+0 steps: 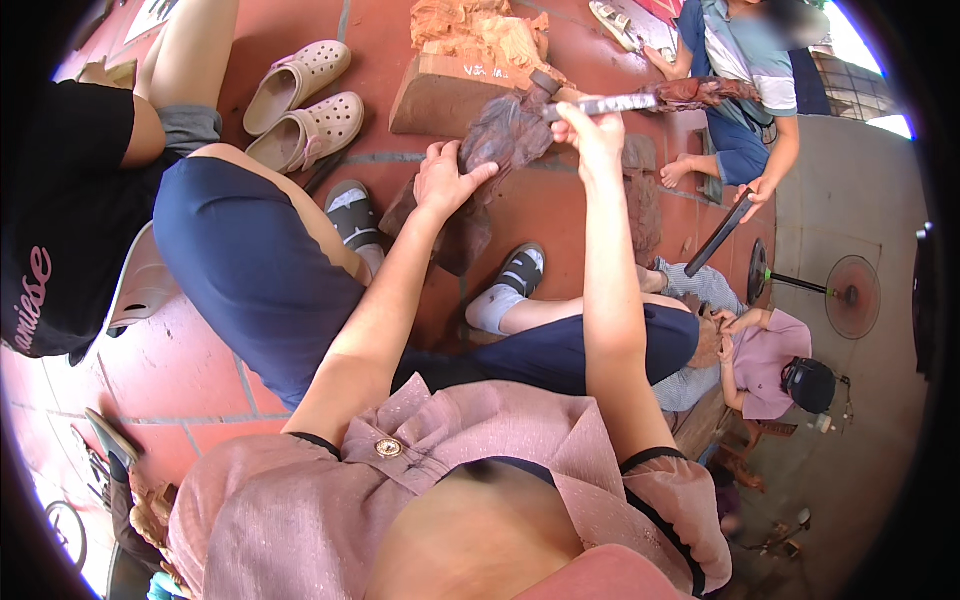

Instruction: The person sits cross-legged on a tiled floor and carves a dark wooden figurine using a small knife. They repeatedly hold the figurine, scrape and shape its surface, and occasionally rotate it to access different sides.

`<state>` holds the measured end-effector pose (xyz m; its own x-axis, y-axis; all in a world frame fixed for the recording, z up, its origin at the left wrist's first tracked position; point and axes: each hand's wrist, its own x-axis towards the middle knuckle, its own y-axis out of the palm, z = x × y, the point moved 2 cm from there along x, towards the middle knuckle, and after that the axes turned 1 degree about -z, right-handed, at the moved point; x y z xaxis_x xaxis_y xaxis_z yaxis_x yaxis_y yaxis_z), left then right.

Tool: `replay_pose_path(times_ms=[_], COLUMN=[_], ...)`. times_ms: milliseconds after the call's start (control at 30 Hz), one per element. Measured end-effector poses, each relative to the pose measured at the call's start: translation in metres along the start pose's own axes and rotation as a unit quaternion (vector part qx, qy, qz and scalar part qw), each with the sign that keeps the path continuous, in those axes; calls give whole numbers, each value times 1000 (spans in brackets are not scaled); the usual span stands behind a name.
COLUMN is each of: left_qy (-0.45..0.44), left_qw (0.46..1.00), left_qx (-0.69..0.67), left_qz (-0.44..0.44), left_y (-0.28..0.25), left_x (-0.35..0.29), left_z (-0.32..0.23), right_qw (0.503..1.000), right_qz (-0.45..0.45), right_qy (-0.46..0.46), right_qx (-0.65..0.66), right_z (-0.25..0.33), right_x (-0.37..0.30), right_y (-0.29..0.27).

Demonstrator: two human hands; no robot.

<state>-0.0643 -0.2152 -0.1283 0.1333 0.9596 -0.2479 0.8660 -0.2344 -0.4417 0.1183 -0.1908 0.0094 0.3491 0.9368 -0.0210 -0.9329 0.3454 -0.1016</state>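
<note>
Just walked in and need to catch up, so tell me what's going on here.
The left hand rests on a dark carving, while the right hand grips a pale-handled tool beside it; whether tool and carving touch is unclear. An orange-brown carved block sits just beyond on the tiled floor. At upper right, a co-worker holds a dark bar.

Woodcarving workshop: rough-carved wooden block [478,45], dark carving [508,135], co-worker [775,365], tiled floor [385,35]

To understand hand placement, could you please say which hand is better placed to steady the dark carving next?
Likely the left hand: it rests on the carving, while the right hand holds a slim tool.
</note>
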Motion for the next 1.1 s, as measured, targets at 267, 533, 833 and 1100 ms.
replay_pose_path(times_ms=[267,533,833,1100], left_qy=[-62,-17,43,12], left_qw=[996,995,998,998], left_qx=[-3,-97,-49,-24], left_qz=[70,21,28,55], left_y=[1,2,4,6], left_x=[42,32,4,6], left_z=[-35,7,1,2], right_qw=[999,998,827,829], right_qz=[-4,-4,-15,75], right_qy=[52,-40,-299,-194], right_qx=[-10,-40,-475,-520], right_z=[-21,-7,-29,-23], right_x=[-25,-7,16,15], right_y=[-4,4,37,50])
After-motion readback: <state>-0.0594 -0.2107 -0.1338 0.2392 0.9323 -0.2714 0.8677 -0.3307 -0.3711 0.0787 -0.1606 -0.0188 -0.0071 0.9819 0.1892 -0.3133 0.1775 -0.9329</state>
